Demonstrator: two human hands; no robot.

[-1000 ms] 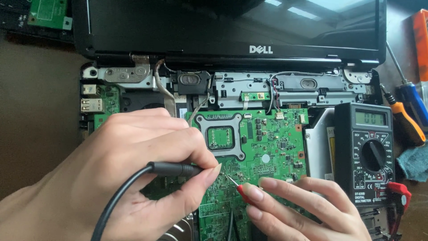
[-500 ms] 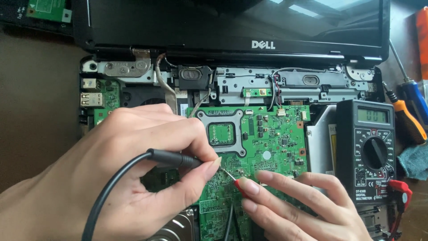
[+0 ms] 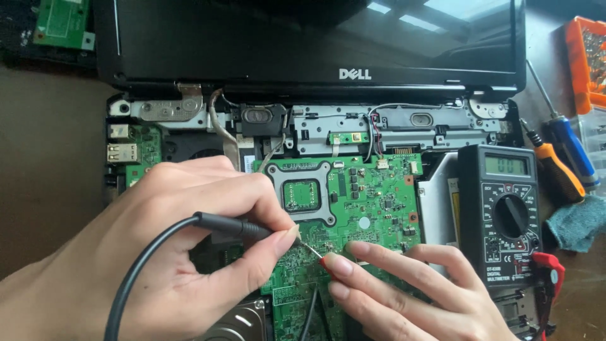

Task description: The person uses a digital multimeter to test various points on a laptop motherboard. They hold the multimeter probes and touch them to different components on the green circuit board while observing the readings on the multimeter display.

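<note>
A green motherboard [image 3: 372, 202] lies in an opened black laptop [image 3: 303, 44] with its top cover removed. My left hand [image 3: 183, 252] pinches a black test probe [image 3: 237, 226] with a black lead; its metal tip touches the board near the lower middle. My right hand [image 3: 410, 287] rests on the board just right of that tip, fingers pinched on a red probe [image 3: 323, 260] of which only the tip shows. A dark multimeter [image 3: 505, 215] with a rotary dial stands at the right of the board.
Two screwdrivers, one orange-handled [image 3: 555, 170] and one blue-handled [image 3: 573, 151], lie at the right by an orange parts tray [image 3: 584, 53]. A blue-grey cloth [image 3: 577, 224] sits below them. A loose green circuit board [image 3: 63, 22] lies at top left. A hard drive [image 3: 243, 322] shows at the bottom.
The view has shifted slightly. Both hands stay on the board with the probe tips close together; my left hand has moved a little down and right.
</note>
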